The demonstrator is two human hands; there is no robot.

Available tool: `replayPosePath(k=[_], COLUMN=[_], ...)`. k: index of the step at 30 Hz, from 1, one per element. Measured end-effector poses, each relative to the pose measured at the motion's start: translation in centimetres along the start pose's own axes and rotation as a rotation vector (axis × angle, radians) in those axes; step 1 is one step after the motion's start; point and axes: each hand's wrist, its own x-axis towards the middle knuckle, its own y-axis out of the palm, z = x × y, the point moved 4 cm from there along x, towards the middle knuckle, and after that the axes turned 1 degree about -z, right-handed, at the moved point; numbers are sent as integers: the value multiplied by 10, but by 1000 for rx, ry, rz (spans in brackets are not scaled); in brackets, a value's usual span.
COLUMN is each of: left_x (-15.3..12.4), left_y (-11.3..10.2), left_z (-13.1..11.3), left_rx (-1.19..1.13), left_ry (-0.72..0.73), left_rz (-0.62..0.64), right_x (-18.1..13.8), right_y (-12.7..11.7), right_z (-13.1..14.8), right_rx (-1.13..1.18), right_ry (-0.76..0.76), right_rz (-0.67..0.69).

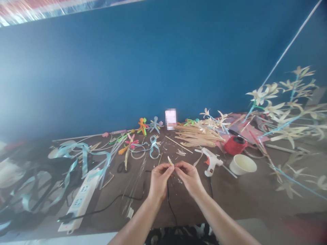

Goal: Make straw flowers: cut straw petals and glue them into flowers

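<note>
Both hands meet over the front middle of the dark table, fingertips pinched together. Between them is a small pale strip (170, 160), its upper end poking out above the fingers; its lower part is hidden. My left hand (159, 178) grips it between thumb and forefinger. My right hand (189, 176) pinches at the same strip from the other side. Beyond the right hand lies a white hot glue gun (211, 161) with an orange trigger. A bundle of flat tan strips (198, 135) is spread behind it. A loop of light blue ribbon (154, 148) lies beyond the left hand.
A white power strip (81, 200) with a black cord lies at left, near tangled blue ribbon (85, 160). At right stand a cream cup (242, 165), a red spool (235, 145) and pale flower sprays (286, 126). Scissors (123, 166) and colourful fuzzy figures (142, 126) lie farther back.
</note>
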Motion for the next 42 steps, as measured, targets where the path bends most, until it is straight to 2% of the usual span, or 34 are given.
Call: replayPosePath(k=[5, 15, 20, 24, 30, 34, 38, 42], left_x=[1, 1, 0, 1, -1, -2, -3, -5], left_y=[-2, -4, -4, -4, 3, 5, 5, 5], left_z=[2, 1, -1, -4, -9, -9, -7, -4], left_rx=[-4, 57, 65, 128, 294, 363, 342, 242], left_ry=[-25, 25, -1, -47, 12, 24, 8, -80], left_rz=[-16, -10, -41, -42, 63, 90, 98, 132], right_x=[1, 0, 0, 2, 7, 9, 8, 8], right_y=[-2, -2, -5, -12, -13, -12, -14, -14], right_z=[-1, 4, 9, 19, 27, 28, 27, 22], right_rx=[-96, -250, -340, -385, -354, -361, -340, -261], right_ry=[-32, -78, -91, -116, -77, -75, -37, 31], right_rz=[-12, -11, -10, -58, 47, 61, 81, 89])
